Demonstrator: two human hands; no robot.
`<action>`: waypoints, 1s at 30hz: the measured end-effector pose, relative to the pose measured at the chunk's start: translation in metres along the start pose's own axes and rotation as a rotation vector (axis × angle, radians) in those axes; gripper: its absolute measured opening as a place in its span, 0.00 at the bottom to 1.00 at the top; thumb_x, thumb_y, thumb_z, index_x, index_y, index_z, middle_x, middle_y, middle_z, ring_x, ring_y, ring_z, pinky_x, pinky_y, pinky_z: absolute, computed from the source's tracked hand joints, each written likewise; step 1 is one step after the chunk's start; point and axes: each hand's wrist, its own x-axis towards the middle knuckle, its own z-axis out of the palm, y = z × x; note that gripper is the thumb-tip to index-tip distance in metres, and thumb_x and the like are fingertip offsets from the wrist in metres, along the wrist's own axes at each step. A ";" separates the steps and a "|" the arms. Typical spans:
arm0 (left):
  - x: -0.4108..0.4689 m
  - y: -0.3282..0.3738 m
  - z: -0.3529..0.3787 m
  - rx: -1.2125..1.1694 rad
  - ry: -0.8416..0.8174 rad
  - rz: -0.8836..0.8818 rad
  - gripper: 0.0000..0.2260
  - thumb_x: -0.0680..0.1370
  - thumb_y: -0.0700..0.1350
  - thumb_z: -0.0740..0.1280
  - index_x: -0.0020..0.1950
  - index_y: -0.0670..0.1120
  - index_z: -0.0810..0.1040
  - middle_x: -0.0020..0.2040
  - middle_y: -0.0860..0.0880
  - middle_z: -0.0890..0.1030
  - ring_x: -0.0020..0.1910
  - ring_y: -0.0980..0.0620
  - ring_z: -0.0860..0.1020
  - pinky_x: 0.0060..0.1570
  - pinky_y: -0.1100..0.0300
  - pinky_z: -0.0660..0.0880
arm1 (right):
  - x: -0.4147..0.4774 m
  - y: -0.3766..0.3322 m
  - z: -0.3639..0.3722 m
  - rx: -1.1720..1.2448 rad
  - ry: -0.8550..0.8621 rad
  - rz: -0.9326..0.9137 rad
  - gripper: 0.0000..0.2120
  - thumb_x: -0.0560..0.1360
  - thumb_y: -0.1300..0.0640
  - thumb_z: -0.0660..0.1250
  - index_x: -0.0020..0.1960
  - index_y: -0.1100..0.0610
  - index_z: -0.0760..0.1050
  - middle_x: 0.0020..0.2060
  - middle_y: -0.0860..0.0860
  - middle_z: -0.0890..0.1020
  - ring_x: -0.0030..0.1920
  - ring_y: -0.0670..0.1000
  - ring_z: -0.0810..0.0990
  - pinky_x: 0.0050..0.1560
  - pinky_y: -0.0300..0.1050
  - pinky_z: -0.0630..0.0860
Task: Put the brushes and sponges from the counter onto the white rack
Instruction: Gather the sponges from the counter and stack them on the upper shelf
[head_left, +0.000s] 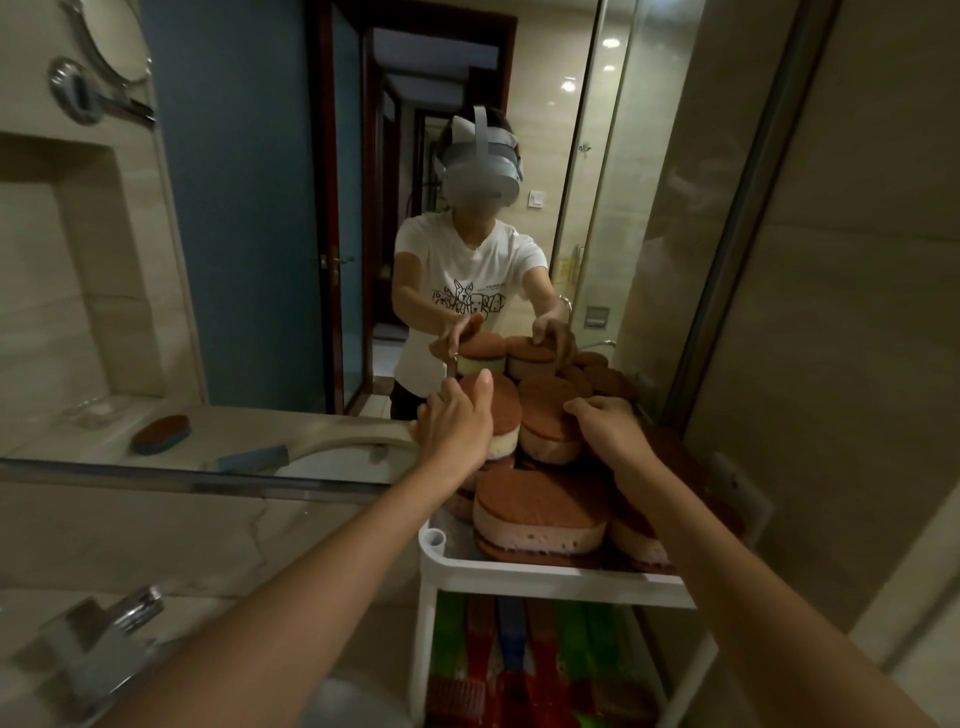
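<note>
Sponges (519, 421) under both hands' fingers (582, 408), white rack (545, 577)

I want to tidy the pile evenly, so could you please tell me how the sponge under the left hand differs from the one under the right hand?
The left sponge has a pale yellowish foam layer; the right sponge has a pinkish one. The left hand grips the left sponge from its side, thumb up, while the right hand only rests fingertips on the right sponge's top. Both have brown scrub tops and sit at the back of the white rack, on its top shelf.
</note>
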 end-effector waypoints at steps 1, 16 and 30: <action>0.000 -0.001 0.000 -0.013 0.003 0.008 0.29 0.80 0.59 0.43 0.71 0.40 0.63 0.70 0.37 0.68 0.71 0.39 0.64 0.69 0.44 0.60 | 0.000 0.001 0.000 -0.013 -0.003 -0.004 0.15 0.79 0.53 0.58 0.56 0.61 0.78 0.54 0.59 0.82 0.51 0.58 0.81 0.57 0.52 0.76; -0.008 -0.007 0.000 -0.046 0.034 0.048 0.26 0.80 0.60 0.44 0.67 0.45 0.66 0.65 0.38 0.70 0.64 0.40 0.70 0.61 0.46 0.68 | -0.006 0.004 -0.001 -0.182 0.028 -0.152 0.18 0.78 0.54 0.58 0.66 0.56 0.72 0.61 0.56 0.78 0.61 0.56 0.76 0.56 0.44 0.72; -0.007 0.000 -0.005 0.116 -0.058 0.012 0.20 0.81 0.47 0.48 0.74 0.47 0.58 0.73 0.37 0.61 0.69 0.38 0.64 0.63 0.47 0.65 | 0.007 0.015 0.000 -0.347 -0.020 -0.335 0.18 0.79 0.58 0.55 0.66 0.51 0.74 0.61 0.56 0.80 0.31 0.40 0.67 0.21 0.27 0.67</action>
